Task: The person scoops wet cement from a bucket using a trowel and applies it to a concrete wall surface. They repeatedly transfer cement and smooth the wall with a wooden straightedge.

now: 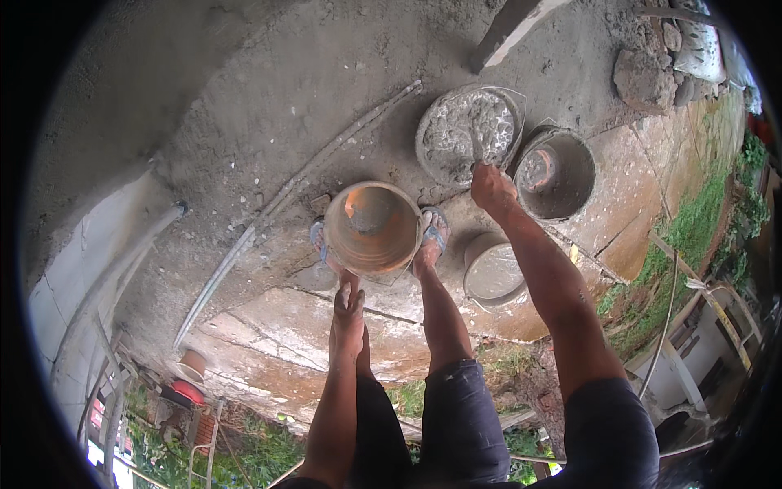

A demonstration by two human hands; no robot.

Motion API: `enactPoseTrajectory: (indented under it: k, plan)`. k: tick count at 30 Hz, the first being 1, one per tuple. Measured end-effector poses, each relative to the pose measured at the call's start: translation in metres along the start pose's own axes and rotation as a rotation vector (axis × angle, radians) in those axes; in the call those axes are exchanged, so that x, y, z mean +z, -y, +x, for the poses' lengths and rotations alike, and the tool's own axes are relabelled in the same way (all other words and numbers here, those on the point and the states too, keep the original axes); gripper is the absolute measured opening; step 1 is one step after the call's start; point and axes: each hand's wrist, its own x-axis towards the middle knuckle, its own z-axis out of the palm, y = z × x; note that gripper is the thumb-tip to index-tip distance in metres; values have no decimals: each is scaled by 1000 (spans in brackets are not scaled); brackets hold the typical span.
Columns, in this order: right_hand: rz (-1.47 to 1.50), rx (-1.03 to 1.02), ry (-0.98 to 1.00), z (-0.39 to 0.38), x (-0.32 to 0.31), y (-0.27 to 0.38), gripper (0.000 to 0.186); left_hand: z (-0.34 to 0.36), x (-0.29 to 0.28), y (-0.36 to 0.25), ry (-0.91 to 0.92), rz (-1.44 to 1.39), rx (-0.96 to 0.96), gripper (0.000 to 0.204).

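Observation:
My right hand (493, 187) is closed round the handle of a mortar-coated trowel (477, 145), its blade in the wet mortar. This grey mortar (452, 130) fills a bucket (423, 151) with a wire handle. My left hand (349, 314), fingers extended and smeared grey, is just below the near rim of a tilted bucket (371, 244). That bucket stands between my feet, its inside stained orange and grey; whether the fingers touch it is unclear. Right of the mortar bucket is another bucket (570, 183), coated inside with grey. A pale bucket (497, 277) is partly behind my right forearm.
Long poles (277, 204) lie across the cement-covered ground on the left. A beam (509, 37) reaches in at the top. A rock (645, 81) and a white sack (699, 50) are at the far right, grass (692, 244) on the right. A small pot (192, 366) stands lower left.

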Motion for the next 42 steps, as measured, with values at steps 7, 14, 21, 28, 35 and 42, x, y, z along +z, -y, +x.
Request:
enactPoseTrajectory:
  k: [7, 14, 21, 28, 35, 42]
  plan:
    - [-323, -223, -150, 5, 24, -29, 25, -11, 22, 21, -65, -86, 119, 51]
    - [163, -16, -74, -7, 11, -40, 28, -19, 21, 23, -97, -130, 124, 45]
    - [594, 209, -292, -26, -5, 38, 25, -25, 29, 15, -81, -2, 207, 39]
    - [654, 122, -193, -22, 13, 64, 30, -33, 15, 10, -11, -130, 57, 47]
    - [893, 277, -302, -29, 15, 82, 29, -30, 9, 4, -41, -41, -19, 48]
    - [929, 298, -240, -32, 15, 77, 33, -33, -2, -5, -68, -56, 8, 49]
